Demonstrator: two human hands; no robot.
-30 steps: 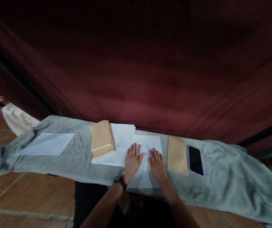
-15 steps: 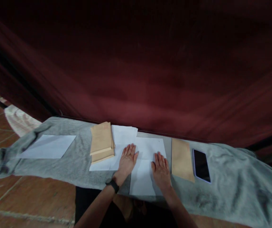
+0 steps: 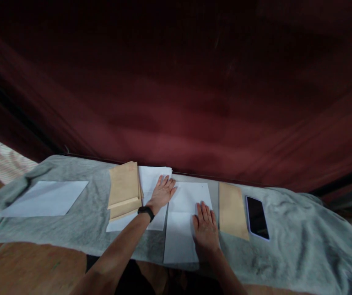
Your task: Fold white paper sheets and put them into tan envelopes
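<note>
A creased white sheet of paper [image 3: 180,233] lies flat in front of me. My right hand [image 3: 206,225] rests on its right side, fingers stretched out. My left hand [image 3: 163,191] lies flat with fingers apart over the white papers [image 3: 153,174] to the left, its fingertips by the creased sheet's left edge. Several brown envelopes [image 3: 123,184] are stacked on the left part of those papers, flaps toward me. Right of the creased sheet is a single brown envelope [image 3: 233,211]. A dark band sits on my left wrist.
A phone [image 3: 257,217] with a pale purple edge lies right of the single envelope. Another white sheet [image 3: 47,198] is at the far left. Grey cloth [image 3: 298,229] covers the narrow surface. A dark red fabric wall [image 3: 188,123] rises along its back edge.
My left hand has slid up and away from me over the papers. My right hand stays on the creased sheet, slightly lower. The view has shifted a little.
</note>
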